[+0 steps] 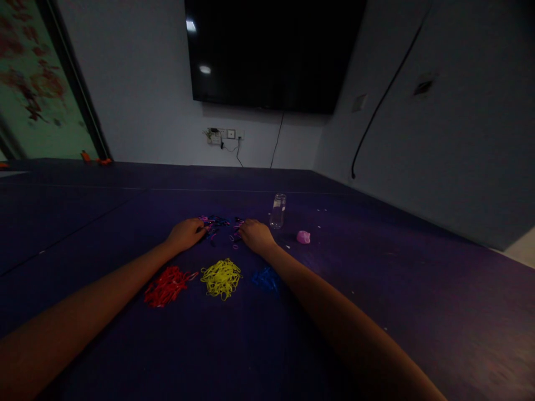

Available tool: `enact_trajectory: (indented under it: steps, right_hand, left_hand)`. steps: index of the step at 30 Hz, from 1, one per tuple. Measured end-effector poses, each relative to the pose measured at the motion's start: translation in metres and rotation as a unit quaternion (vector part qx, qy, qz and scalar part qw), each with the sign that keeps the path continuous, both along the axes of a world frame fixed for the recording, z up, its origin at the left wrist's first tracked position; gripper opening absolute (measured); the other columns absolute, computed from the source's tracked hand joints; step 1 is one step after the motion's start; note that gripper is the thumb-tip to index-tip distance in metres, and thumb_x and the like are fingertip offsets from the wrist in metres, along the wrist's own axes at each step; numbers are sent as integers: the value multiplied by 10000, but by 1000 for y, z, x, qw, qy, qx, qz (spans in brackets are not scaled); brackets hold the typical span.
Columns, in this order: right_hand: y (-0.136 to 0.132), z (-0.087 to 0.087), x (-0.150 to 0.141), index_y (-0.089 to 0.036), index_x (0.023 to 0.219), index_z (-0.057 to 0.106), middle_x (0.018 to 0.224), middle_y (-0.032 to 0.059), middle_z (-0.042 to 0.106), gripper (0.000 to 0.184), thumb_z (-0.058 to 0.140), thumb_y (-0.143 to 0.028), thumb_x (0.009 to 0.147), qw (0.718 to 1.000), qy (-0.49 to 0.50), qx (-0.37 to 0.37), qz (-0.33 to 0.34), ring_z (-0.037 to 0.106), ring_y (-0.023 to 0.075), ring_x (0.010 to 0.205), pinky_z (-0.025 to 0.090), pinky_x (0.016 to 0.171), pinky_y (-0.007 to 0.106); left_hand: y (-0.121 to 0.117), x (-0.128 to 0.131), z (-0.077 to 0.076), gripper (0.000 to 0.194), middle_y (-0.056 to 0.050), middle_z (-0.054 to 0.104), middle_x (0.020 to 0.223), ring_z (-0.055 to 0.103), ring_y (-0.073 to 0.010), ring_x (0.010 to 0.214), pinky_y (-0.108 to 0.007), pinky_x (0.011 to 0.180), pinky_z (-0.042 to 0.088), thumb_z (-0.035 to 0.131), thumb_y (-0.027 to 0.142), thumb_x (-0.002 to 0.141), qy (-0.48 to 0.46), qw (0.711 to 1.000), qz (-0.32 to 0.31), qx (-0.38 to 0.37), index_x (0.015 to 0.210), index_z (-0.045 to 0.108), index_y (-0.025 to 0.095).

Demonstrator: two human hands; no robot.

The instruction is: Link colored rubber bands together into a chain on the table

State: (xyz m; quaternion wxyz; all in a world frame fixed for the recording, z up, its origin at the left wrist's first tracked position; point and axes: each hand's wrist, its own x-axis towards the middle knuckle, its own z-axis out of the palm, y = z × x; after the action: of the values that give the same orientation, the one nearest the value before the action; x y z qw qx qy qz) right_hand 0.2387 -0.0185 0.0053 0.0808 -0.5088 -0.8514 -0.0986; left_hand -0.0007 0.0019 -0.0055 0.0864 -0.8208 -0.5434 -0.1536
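Note:
Far out on the dark purple table, my left hand [186, 234] reaches the left side of a loose mixed pile of small rubber bands [218, 221], black, blue and pink. Its fingers are bent and closed around some of the bands. At the pile's right side is my right hand [256, 236], fingers curled down on more bands; its fingertips are partly hidden. Between my forearms lie a heap of red rubber bands [166, 286], a heap of yellow rubber bands [221, 278] and a smaller blue heap [266, 278] close beside my right forearm.
A clear bottle [278, 211] stands just beyond my right hand. To its right lies a crumpled pink lump [303, 237]. White scraps dot the table [376, 289]. A wall with sockets [230, 134] and a large dark screen [271, 55] rises behind; a cable hangs at right.

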Motion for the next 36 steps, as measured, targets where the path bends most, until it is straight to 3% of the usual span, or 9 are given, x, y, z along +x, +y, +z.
enact_trajectory:
  steps: [36]
  right_hand:
    - [0, -1, 0, -134, 1075, 650, 1121, 142, 634, 357, 344, -271, 955, 1000, 7, -4, -2, 590, 206, 1026, 445, 853, 288]
  left_hand:
    - [-4, 2, 3, 305, -64, 640, 754, 593, -195, 703, -283, 609, 375, 399, 347, 888, -9, 1000, 2, -12, 691, 565, 183]
